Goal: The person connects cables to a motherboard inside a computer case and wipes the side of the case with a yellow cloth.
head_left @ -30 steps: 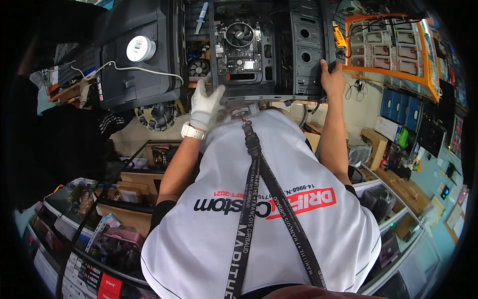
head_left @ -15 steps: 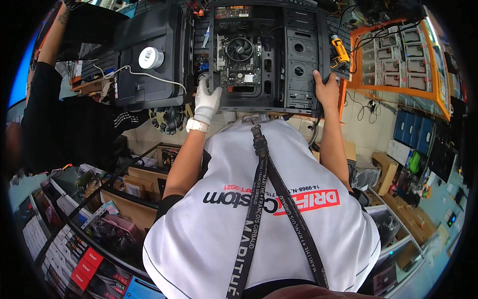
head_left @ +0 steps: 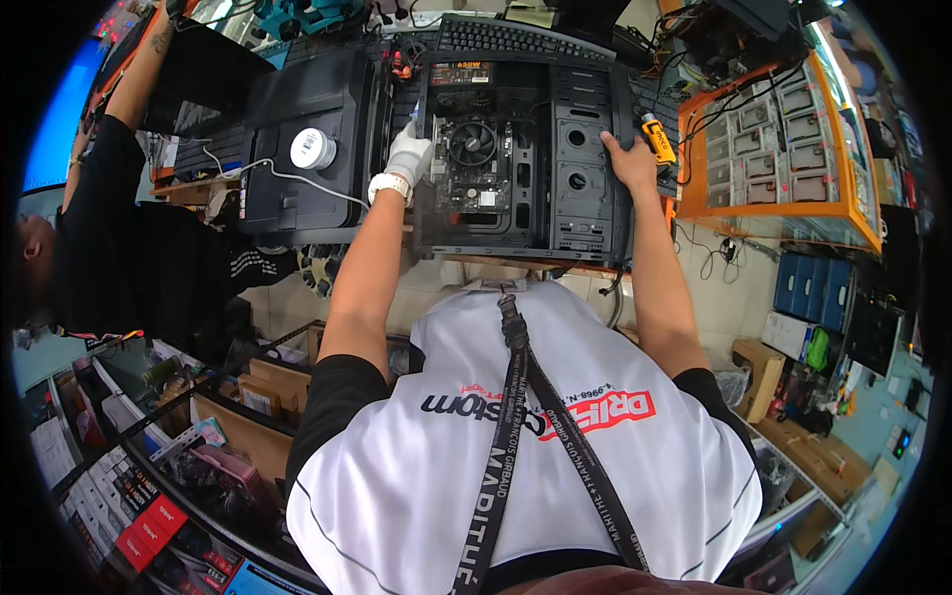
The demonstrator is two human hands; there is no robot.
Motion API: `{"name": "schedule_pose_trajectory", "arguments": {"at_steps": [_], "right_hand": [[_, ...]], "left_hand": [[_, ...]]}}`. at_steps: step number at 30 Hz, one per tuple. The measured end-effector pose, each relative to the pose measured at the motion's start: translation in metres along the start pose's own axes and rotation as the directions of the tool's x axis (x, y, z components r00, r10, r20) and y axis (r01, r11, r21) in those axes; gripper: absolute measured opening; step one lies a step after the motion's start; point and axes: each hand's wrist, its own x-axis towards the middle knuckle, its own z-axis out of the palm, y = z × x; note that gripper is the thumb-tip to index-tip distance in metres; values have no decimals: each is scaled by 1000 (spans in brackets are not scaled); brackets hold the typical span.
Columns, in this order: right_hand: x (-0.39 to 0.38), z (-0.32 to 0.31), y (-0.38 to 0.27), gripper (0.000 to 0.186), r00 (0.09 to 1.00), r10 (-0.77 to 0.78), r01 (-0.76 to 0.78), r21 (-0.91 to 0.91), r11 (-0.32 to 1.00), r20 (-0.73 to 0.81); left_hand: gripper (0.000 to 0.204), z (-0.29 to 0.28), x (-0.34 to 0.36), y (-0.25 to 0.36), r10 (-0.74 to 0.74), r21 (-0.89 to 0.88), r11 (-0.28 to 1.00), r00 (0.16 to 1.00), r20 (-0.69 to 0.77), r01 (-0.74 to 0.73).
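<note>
In front of me a black computer case (head_left: 585, 213) lies with its side uncovered. Inside it are a motherboard with a round black cooler fan (head_left: 473, 145) and a power supply (head_left: 460, 74) at the far end. My left hand (head_left: 409, 157), in a white glove, grips the case's left edge, its fingertips partly hidden. My bare right hand (head_left: 632, 164) holds the right edge, thumb on the top face and the other fingers down over the side. A yellow and black power screwdriver (head_left: 656, 139) lies just right of that hand.
Left of the case stands a black printer-like machine (head_left: 297, 94) with a white round tub (head_left: 312, 149) and a cable on it. A keyboard (head_left: 516, 40) lies beyond the case. At right is an orange display cabinet (head_left: 773, 149). A person in black (head_left: 129, 228) works at my left.
Both hands have shifted farther from me along the case's sides, away from its near corners. My view has tilted, so the case sits lower and the keyboard behind it shows.
</note>
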Motion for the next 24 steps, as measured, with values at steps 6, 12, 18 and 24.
{"name": "schedule_pose_trajectory", "arguments": {"at_steps": [6, 12, 18, 24], "right_hand": [[-4, 3, 4, 114, 1000, -3, 2, 23, 1000, 2], [-18, -4, 28, 110, 997, 28, -38, 136, 990, 71], [-30, -6, 4, 99, 996, 45, -57, 153, 987, 81], [-27, -9, 26, 97, 998, 57, -58, 117, 991, 12]], "left_hand": [[68, -3, -5, -3, 4, 145, 989, 996, -85, 8], [91, 24, -37, 46, 610, 648, 679, 757, -236, -345], [124, 68, 5, 106, 256, 853, 521, 951, -173, 15], [121, 135, 35, 142, 448, 773, 413, 846, 288, -482]]}}
